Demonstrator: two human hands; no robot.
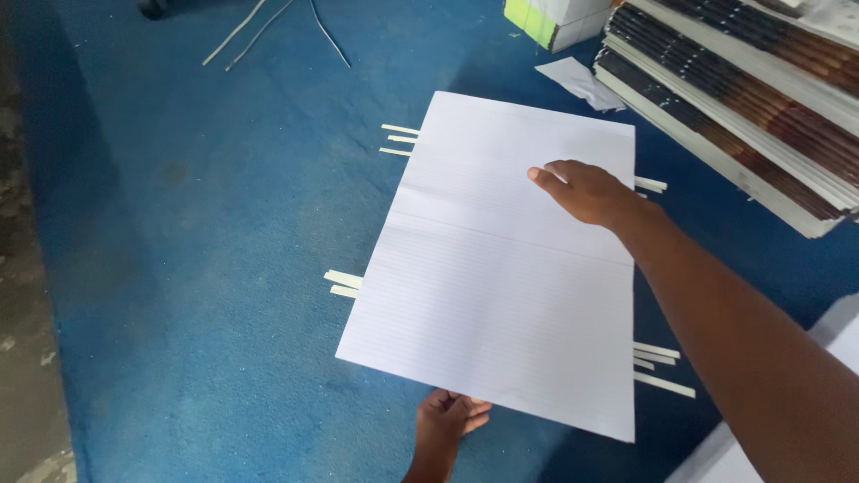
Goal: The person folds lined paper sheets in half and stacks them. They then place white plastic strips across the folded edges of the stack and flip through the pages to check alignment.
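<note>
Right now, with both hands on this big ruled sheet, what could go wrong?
1. The left hand only pinches the near edge of the ruled sheet while the right hand presses flat on top; a slip could skew it off the white strips underneath.
2. Pressing near the centre fold could crease the paper.
3. The loose paper scrap and the stack of books sit close to the far corner and could snag it.
</note>
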